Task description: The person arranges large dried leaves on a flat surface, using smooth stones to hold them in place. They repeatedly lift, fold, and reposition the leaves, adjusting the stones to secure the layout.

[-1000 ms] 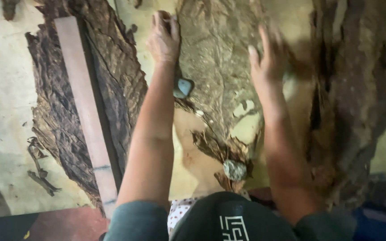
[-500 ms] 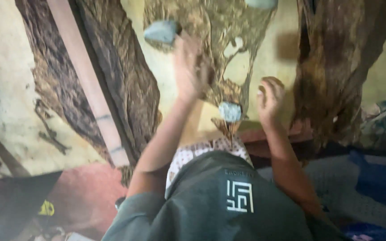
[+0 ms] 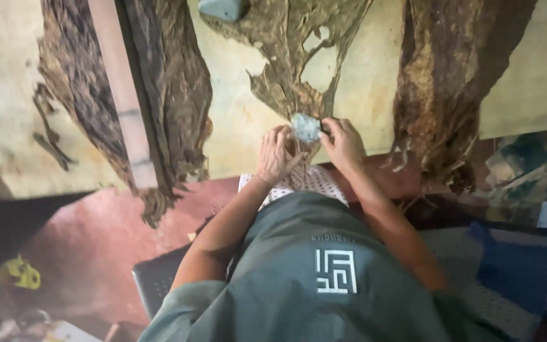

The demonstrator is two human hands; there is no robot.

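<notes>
1. Stone point(image 3: 306, 127): a small pale grey-green lump sits at the near edge of the table point(image 3: 235, 145), on the narrow lower tip of a dried brown leaf point(image 3: 292, 63). It lies between my two hands.
2. My right hand point(image 3: 344, 142) touches the right side of the stone, fingers curled against it. Whether they grip the stone or only press on it, I cannot tell.
3. My left hand point(image 3: 275, 154) lies just left of and below the stone, fingers bent and resting on the leaf tip at the table edge. Whether they pinch the leaf is not clear.
4. The leaf spreads away from me across the pale yellow table top, ragged, with holes through which the table shows.
5. A second stone point(image 3: 221, 8) of the same colour rests on the far part of that leaf, cut off by the frame's upper edge.
6. To the left, a long dark leaf point(image 3: 172, 107) hangs over the table edge, with a pale wooden strip point(image 3: 121, 95) lying along it.
7. To the right, another dark leaf point(image 3: 444, 95) runs down to the table edge and droops past it.
8. Below the table edge: my grey-green shirt point(image 3: 299, 278) fills the lower middle, with a dotted white cloth point(image 3: 311, 180) showing above it.
9. A reddish floor point(image 3: 96, 234) lies lower left; a blue cloth point(image 3: 517, 266) lies lower right.
</notes>
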